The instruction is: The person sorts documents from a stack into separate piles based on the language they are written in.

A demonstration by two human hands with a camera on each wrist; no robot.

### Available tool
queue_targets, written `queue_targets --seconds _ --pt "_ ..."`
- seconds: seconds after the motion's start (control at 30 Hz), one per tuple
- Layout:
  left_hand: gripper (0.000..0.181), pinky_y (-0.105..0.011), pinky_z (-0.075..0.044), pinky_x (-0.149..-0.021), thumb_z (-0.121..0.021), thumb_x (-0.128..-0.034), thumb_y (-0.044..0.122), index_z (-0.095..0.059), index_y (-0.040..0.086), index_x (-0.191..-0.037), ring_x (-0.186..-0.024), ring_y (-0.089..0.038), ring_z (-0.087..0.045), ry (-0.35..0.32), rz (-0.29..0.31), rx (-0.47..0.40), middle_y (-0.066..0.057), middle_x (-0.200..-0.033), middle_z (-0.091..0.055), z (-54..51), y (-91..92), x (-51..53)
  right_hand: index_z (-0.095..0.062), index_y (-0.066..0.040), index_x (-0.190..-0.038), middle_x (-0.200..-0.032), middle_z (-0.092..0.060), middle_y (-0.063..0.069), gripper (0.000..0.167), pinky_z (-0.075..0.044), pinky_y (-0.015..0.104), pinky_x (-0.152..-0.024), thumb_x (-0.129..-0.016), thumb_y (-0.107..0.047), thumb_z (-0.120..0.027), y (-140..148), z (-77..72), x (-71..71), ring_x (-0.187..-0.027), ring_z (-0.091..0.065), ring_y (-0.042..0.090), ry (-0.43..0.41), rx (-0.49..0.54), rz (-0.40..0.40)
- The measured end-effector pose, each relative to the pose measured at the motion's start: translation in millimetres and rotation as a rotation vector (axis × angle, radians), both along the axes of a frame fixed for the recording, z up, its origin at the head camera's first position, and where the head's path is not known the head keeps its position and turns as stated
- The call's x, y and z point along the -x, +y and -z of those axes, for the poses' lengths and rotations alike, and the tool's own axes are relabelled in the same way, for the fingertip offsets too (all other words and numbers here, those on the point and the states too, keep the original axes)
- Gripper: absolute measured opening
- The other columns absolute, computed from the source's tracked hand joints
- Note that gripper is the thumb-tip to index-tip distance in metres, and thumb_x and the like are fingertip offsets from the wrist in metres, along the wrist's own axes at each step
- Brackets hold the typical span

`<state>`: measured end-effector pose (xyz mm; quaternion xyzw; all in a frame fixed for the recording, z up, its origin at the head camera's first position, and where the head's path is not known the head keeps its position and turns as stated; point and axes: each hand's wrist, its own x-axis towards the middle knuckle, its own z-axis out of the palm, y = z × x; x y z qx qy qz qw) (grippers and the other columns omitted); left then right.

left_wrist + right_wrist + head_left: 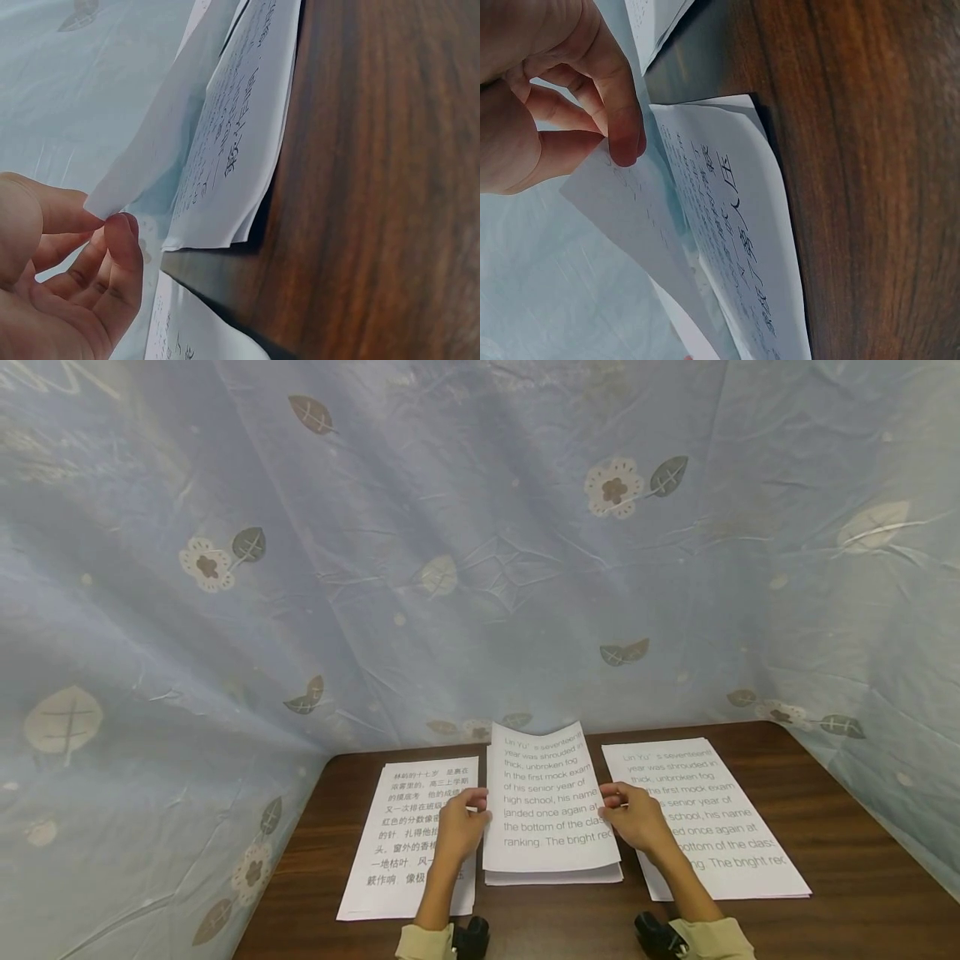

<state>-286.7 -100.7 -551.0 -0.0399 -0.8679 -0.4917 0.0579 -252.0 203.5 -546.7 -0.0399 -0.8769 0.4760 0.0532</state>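
A white sheet with printed English text point(547, 806) is held raised over the middle paper stack point(553, 877), its far end curving upward. My left hand point(461, 827) pinches the sheet's left edge between thumb and fingers. At the opposite edge, my right hand point(637, 817) pinches it the same way. Both wrist views show a gap between the lifted sheet point(154, 135) and the stack below. The top page of that stack point(727, 210) bears Chinese characters; in the head view the sheet covers nearly all of it.
Chinese-printed pages point(382, 868) lie to the left, partly behind my left forearm. English-printed pages point(738, 852) lie to the right, partly covered by my right hand and forearm. Everything rests on a dark brown wooden table point(825, 827), with a patterned blue-grey cloth point(510, 635) hanging behind.
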Motion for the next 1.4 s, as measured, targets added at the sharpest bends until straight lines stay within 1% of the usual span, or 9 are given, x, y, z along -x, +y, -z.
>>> queue_targets --seconds 0.37,0.5,0.63,0.77,0.9,0.97,1.13,1.23,1.4 --pt "0.038 -0.030 -0.059 -0.071 -0.075 -0.0907 0.003 -0.074 0.004 -0.128 -0.086 -0.017 -0.070 0.001 -0.003 -0.015 -0.010 -0.107 -0.075 -1.8 -0.4 -2.0 -0.069 0.003 -0.134 -0.108 -0.074 0.013 0.041 -0.057 0.027 -0.066 -0.094 -0.007 -0.073 -0.5 -1.0 -1.9 -0.093 -0.074 0.021 -0.012 0.001 -0.003" --pt "0.038 -0.027 -0.059 -0.071 -0.075 -0.0902 0.003 -0.075 0.005 -0.128 -0.087 -0.016 -0.071 -0.013 -0.004 -0.038 -0.010 -0.108 -0.076 0.7 2.5 -3.9 -0.068 0.003 -0.136 -0.108 -0.074 0.013 0.042 -0.059 0.027 -0.066 -0.095 -0.006 -0.072 2.8 0.5 -5.2 -0.093 -0.074 0.020 -0.028 0.012 -0.001" --pt "0.038 -0.025 -0.058 -0.069 -0.075 -0.0896 0.002 -0.075 0.004 -0.128 -0.085 -0.015 -0.069 -0.021 0.006 -0.068 -0.012 -0.109 -0.076 4.8 5.9 -6.8 -0.068 0.005 -0.135 -0.108 -0.073 0.014 0.042 -0.059 0.027 -0.066 -0.095 -0.005 -0.073 7.1 1.5 -8.8 -0.094 -0.075 0.021 -0.020 0.024 -0.015" --pt "0.040 -0.024 -0.058 -0.064 -0.073 -0.0899 -0.001 -0.073 0.002 -0.130 -0.080 -0.014 -0.067 -0.022 0.020 -0.111 -0.015 -0.110 -0.074 3.7 10.4 -7.6 -0.067 0.004 -0.136 -0.110 -0.074 0.016 0.042 -0.057 0.027 -0.065 -0.095 -0.006 -0.073 12.2 -1.3 -7.6 -0.094 -0.075 0.022 -0.001 0.017 -0.029" --pt "0.041 -0.021 -0.057 -0.059 -0.072 -0.0897 -0.003 -0.073 0.001 -0.130 -0.073 -0.013 -0.065 -0.023 0.025 -0.156 -0.017 -0.109 -0.073 -0.9 17.8 -6.9 -0.066 0.004 -0.138 -0.114 -0.074 0.020 0.043 -0.060 0.029 -0.066 -0.096 -0.006 -0.072 18.4 -7.2 -5.7 -0.096 -0.077 0.026 0.009 0.017 -0.030" --pt "0.041 -0.021 -0.057 -0.059 -0.072 -0.0893 -0.003 -0.073 0.001 -0.130 -0.072 -0.013 -0.066 -0.024 0.026 -0.168 -0.017 -0.109 -0.074 -2.6 22.7 -6.6 -0.066 0.005 -0.139 -0.116 -0.074 0.022 0.044 -0.062 0.031 -0.068 -0.097 -0.006 -0.072 21.9 -9.2 -5.4 -0.099 -0.078 0.029 0.011 0.014 -0.031" --pt "0.041 -0.023 -0.060 -0.063 -0.072 -0.0899 -0.002 -0.073 0.003 -0.131 -0.077 -0.012 -0.070 -0.049 0.024 -0.187 -0.014 -0.110 -0.075 -4.1 38.0 -7.5 -0.065 0.005 -0.140 -0.119 -0.073 0.025 0.044 -0.062 0.029 -0.069 -0.098 -0.006 -0.071 32.1 -11.6 -6.3 -0.103 -0.078 0.032 0.009 -0.003 -0.024" --pt "0.041 -0.023 -0.060 -0.064 -0.072 -0.0896 -0.002 -0.074 0.004 -0.130 -0.079 -0.011 -0.070 -0.050 0.019 -0.204 -0.012 -0.109 -0.075 -4.7 48.3 -9.1 -0.064 0.005 -0.140 -0.120 -0.073 0.025 0.045 -0.061 0.027 -0.068 -0.098 -0.007 -0.071 38.4 -12.4 -7.4 -0.103 -0.077 0.032 0.007 -0.016 -0.021" --pt "0.040 -0.022 -0.059 -0.064 -0.073 -0.0899 -0.002 -0.075 0.006 -0.129 -0.078 -0.009 -0.069 -0.031 0.010 -0.213 -0.009 -0.107 -0.075 -6.8 63.5 -12.1 -0.064 0.005 -0.141 -0.121 -0.072 0.027 0.045 -0.059 0.026 -0.067 -0.098 -0.008 -0.070 49.6 -14.7 -10.5 -0.104 -0.077 0.034 0.011 -0.030 -0.014"
